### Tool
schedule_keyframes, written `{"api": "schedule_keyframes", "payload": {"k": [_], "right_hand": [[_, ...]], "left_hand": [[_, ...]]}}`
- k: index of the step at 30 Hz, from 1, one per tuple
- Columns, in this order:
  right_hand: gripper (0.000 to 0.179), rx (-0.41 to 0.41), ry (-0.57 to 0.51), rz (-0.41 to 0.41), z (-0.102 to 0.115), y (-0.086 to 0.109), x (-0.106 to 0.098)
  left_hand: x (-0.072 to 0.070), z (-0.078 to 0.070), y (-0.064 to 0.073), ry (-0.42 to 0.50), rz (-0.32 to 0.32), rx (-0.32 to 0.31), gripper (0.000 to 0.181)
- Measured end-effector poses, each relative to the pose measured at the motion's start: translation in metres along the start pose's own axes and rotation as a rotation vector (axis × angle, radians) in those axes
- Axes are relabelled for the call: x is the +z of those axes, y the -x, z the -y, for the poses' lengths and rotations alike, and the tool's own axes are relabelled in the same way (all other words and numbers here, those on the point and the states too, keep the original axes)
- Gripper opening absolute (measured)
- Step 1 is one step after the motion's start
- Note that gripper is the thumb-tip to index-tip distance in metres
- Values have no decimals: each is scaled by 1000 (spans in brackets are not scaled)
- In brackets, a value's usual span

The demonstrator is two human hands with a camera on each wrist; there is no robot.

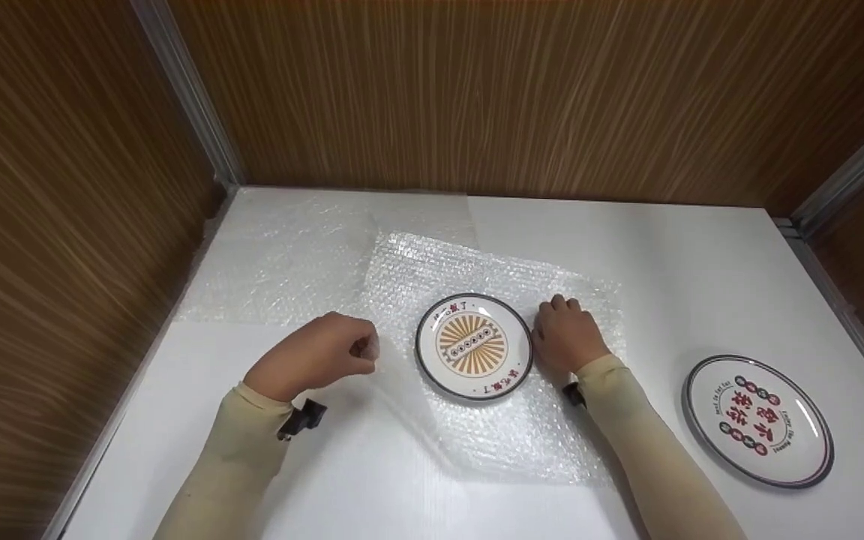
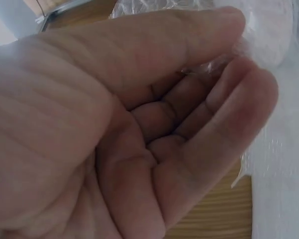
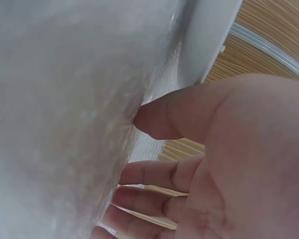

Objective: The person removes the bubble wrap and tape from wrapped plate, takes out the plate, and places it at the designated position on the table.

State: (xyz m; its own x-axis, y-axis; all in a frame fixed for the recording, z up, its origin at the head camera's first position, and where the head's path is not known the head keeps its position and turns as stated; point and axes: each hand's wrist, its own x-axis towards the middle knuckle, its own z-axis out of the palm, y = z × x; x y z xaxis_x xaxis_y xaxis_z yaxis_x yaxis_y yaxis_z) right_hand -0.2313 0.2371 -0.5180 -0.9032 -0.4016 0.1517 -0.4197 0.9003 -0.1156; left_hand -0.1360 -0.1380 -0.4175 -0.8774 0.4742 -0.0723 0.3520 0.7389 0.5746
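Observation:
A round white plate (image 1: pixel 475 346) with a dark rim, an orange sunburst and red characters lies on a sheet of bubble wrap (image 1: pixel 507 442). At the sheet's left edge, my left hand (image 1: pixel 321 352) pinches the film between thumb and curled fingers. The left wrist view shows the clear film at its thumb tip and fingers. Just right of the plate, my right hand (image 1: pixel 568 335) rests on the wrap. Its thumb and spread, slightly bent fingers (image 3: pixel 149 172) touch the wrap in the right wrist view.
A second white plate (image 1: pixel 759 421) with a dark rim and red characters lies on the white table (image 1: pixel 672 270) at the right. More clear bubble wrap (image 1: pixel 282 255) covers the back left of the table. Wood-grain panels (image 1: pixel 477 97) stand behind and at both sides.

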Motion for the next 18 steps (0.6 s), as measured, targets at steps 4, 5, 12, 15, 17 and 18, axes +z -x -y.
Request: {"api": "schedule_keyframes", "payload": {"k": [4,5,12,15,17,18], "right_hand": [[21,1,5,8,0,0,0],[21,2,5,11,1,0,0],[22,1,6,20,1,0,-2],[22,3,2,19,0,0,-2],[22,11,-2,27,0,1,-1],[23,16,-4,34,0,1,0]], "left_hand": [[-5,6,6,-62,-34,-78,10],[-6,8,8,-89,-41,-88,10],[-2,19,18,-216,-53,-23,22],[-1,22,20,-182,-32,-6,22],[-2,23,22,-158,-36,-20,20],[-2,24,23,-147,-39,-32,19]]}}
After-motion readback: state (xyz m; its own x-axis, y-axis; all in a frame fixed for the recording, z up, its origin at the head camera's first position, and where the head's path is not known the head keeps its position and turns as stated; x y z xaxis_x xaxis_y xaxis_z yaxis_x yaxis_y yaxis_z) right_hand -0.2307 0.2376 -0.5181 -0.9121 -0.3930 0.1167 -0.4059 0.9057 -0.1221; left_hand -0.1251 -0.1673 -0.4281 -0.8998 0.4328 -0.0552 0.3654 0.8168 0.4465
